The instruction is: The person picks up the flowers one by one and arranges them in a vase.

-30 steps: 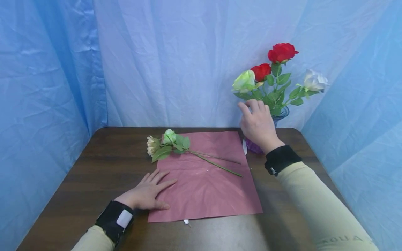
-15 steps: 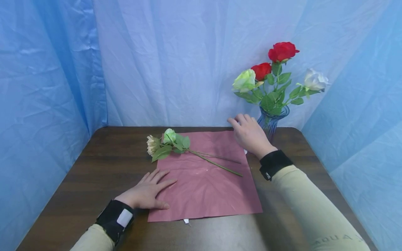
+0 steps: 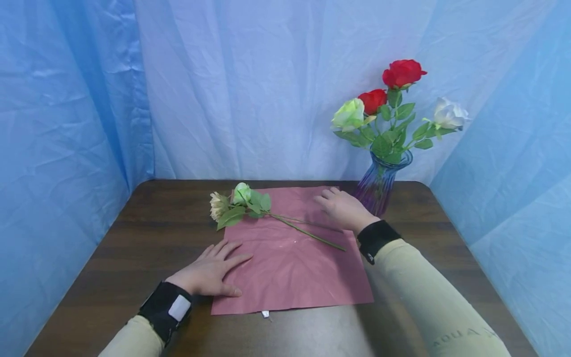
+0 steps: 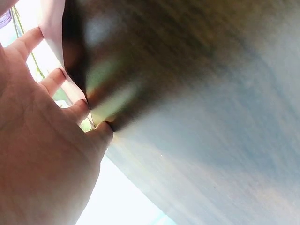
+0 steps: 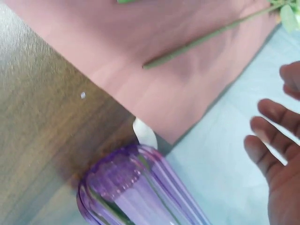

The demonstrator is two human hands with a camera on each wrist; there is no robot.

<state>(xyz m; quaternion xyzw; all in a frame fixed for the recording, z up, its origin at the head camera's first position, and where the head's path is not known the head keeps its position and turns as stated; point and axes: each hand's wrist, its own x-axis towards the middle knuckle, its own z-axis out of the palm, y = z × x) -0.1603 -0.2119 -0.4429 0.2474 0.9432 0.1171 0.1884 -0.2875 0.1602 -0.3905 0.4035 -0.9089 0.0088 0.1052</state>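
A dusty-pink sheet of wrapping paper (image 3: 294,282) lies on the table. Across its upper part lie a pale green rose (image 3: 241,193) and a cream flower (image 3: 219,206), their stems pointing right. My left hand (image 3: 209,272) rests on the sheet's left edge with fingers spread; in the left wrist view its fingertips line that edge. Over the upper right of the paper is my right hand (image 3: 345,210), nearest the stem ends. Its fingers (image 5: 267,154) are loosely bent and hold nothing in the right wrist view.
A blue-purple glass vase (image 3: 379,191) stands at the back right, holding red roses (image 3: 403,74), a pale green rose (image 3: 349,115) and a white rose (image 3: 448,115). A white tab (image 3: 265,314) shows under the paper's front edge. Blue curtains (image 3: 250,89) enclose the dark wooden table (image 3: 147,223).
My right hand has come away from in front of the vase, moving down and left over the paper, so the vase now shows. My left hand has stayed put.
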